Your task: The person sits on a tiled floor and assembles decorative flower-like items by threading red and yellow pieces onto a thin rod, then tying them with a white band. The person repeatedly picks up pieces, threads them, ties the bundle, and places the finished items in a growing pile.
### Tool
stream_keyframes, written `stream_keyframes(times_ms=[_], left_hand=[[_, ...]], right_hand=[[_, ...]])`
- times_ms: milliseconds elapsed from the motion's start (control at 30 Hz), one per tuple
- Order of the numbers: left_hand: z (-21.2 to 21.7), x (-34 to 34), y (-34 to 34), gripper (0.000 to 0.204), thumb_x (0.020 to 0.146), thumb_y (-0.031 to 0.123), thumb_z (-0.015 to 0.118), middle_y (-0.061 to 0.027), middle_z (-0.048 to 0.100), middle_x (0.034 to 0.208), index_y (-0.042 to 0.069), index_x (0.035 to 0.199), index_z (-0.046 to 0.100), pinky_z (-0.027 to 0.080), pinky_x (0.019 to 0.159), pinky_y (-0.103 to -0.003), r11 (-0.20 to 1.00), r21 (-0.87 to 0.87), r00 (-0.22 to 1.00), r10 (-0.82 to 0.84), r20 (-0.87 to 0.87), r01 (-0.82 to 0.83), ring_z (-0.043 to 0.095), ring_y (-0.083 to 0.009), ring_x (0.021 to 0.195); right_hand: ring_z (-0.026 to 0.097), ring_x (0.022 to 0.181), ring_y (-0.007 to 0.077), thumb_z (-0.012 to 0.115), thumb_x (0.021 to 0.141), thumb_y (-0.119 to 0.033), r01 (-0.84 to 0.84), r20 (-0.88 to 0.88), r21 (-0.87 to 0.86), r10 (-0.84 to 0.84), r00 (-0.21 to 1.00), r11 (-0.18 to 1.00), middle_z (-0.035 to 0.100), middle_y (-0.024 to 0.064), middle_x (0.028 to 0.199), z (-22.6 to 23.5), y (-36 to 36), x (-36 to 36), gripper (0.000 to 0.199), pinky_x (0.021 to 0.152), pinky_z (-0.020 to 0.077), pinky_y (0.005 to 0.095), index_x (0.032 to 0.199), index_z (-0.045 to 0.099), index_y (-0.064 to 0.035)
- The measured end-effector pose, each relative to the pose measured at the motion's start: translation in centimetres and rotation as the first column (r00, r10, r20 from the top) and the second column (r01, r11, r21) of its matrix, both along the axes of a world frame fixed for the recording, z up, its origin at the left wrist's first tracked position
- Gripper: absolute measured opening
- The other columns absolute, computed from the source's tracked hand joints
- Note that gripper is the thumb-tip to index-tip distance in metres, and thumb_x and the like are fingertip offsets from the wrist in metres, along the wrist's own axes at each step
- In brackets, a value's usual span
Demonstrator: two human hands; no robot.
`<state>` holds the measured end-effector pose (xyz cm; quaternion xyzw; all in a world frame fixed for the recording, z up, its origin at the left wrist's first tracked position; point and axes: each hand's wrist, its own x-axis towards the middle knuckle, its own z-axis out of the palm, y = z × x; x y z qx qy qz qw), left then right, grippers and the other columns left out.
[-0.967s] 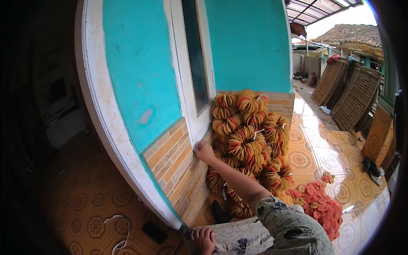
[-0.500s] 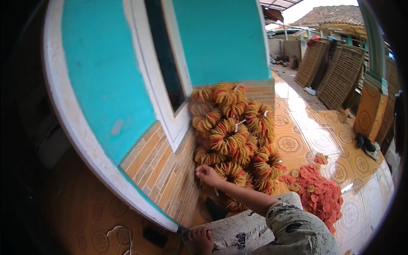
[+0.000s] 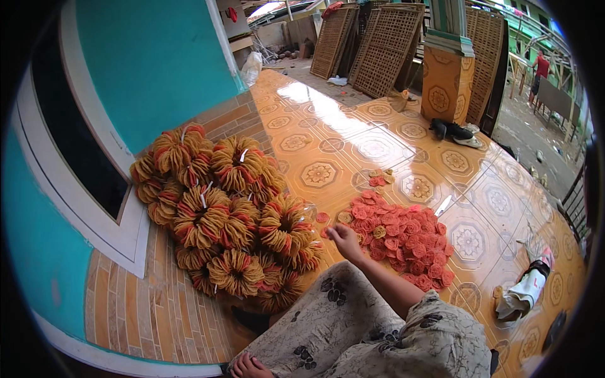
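My right hand hangs over the near left edge of a heap of thin red round discs, fingers curled together; whether anything is between them I cannot make out. A few yellow-brown discs lie among the red ones. Beside the wall, left of that hand, rise stacked rings of strung yellow-brown and red discs, several with white ties. My left hand rests on the patterned cloth over my lap at the lower edge, its visible fingers laid out and holding nothing.
A turquoise wall with a brick-tiled base stands left. Behind the tiled floor lean woven bamboo racks near a tiled pillar. Dark footwear lies at its foot. A white bag is at right. Far off stands a person.
My right hand has gone from the front of the stacked rings across to the red disc heap. The view has swung right, and my left hand remains on my lap.
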<state>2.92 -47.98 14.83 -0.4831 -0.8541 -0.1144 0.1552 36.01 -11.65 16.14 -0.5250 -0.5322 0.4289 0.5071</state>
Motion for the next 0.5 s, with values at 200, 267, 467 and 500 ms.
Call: stream_keyframes(times_ms=[200, 267, 467, 500], left_hand=[[-1.2, -0.9, -0.2, 0.026, 0.092, 0.027, 0.061, -0.0025, 0.064, 0.122, 0.02, 0.116, 0.067, 0.03, 0.111, -0.05, 0.994, -0.082, 0.995, 0.06, -0.083, -0.067, 0.053, -0.0249, 0.121], [-0.9, -1.6, -0.1, 0.038, 0.096, 0.036, 0.051, -0.0082, 0.053, 0.138, 0.016, 0.128, 0.059, 0.026, 0.113, -0.051, 0.923, -0.372, 0.992, 0.116, 0.04, -0.093, 0.045, -0.03, 0.131], [1.1, 1.2, 2.1, 0.039, 0.097, 0.034, 0.051, -0.0107, 0.056, 0.134, 0.012, 0.129, 0.059, 0.03, 0.11, -0.049, 0.958, -0.282, 0.999, 0.045, -0.028, -0.051, 0.046, -0.0311, 0.128], [1.5, 2.2, 3.6, 0.037, 0.097, 0.03, 0.052, -0.0121, 0.056, 0.132, 0.01, 0.127, 0.058, 0.033, 0.108, -0.049, 0.974, -0.225, 0.998, 0.022, 0.057, -0.009, 0.047, -0.0315, 0.126]], right_hand=[[0.027, 0.143, 0.0414, 0.062, 0.092, -0.043, 0.05, 0.838, -0.125, 0.079, 0.539, 0.991, 0.027, 0.0143, 0.159, -9.3, 12.7, 1.3, 0.057, 0.112, 0.0289, 0.0572, 0.141, 0.048, -0.0183], [0.014, 0.148, 0.0432, 0.057, 0.091, -0.05, -0.046, 0.879, -0.222, 0.221, 0.423, 0.974, 0.016, 0.0082, 0.163, -12.7, 15.6, 0.1, 0.066, 0.115, 0.0138, 0.0645, 0.15, 0.037, -0.0272], [0.02, 0.147, 0.041, 0.054, 0.088, -0.058, -0.181, 0.899, -0.263, 0.309, 0.311, 0.948, 0.024, 0.005, 0.162, -16.1, 16.7, 0.7, 0.068, 0.116, 0.007, 0.0658, 0.15, 0.038, -0.0338], [0.022, 0.146, 0.041, 0.053, 0.088, -0.058, -0.21, 0.911, -0.234, 0.29, 0.293, 0.949, 0.028, 0.0074, 0.159, -15.7, 15.8, 1.8, 0.067, 0.115, 0.007, 0.0664, 0.148, 0.041, -0.0303]])
